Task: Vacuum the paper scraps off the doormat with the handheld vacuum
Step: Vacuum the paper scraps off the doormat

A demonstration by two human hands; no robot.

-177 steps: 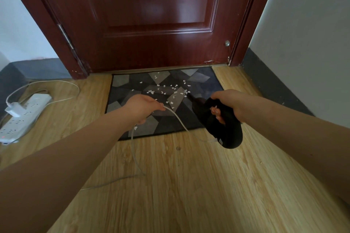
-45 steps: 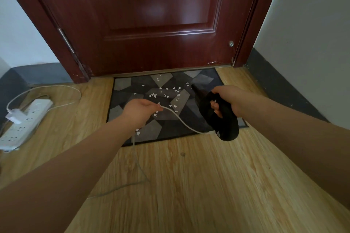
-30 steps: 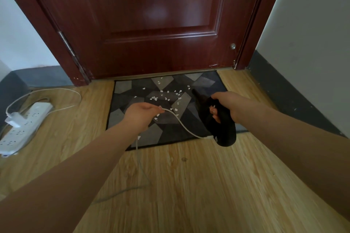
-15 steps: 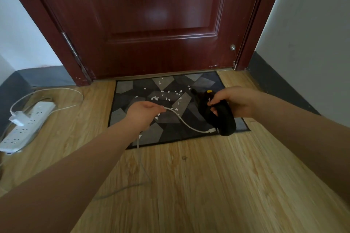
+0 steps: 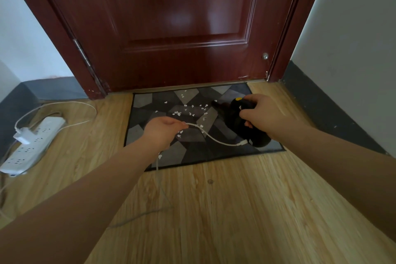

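- A wood-plank floor [image 5: 235, 210] runs up to a closed dark red door [image 5: 171, 28], with pale walls and a dark baseboard [image 5: 321, 109] on each side.
- One grey patterned doormat [image 5: 171, 156] lies on the floor, its far edge against the door's threshold.
- White paper scraps [image 5: 188, 109], too many and too small to count, lie scattered over the mat's far middle.
- One black handheld vacuum [image 5: 248, 126] sits over the mat's right side, nozzle toward the scraps; the right hand [image 5: 263, 113] wraps round its handle.
- One white cable [image 5: 216, 138] runs from the vacuum's rear; the left hand [image 5: 162, 133] pinches it above the mat's middle.
- One white power strip [image 5: 32, 143] lies near the floor's left edge.
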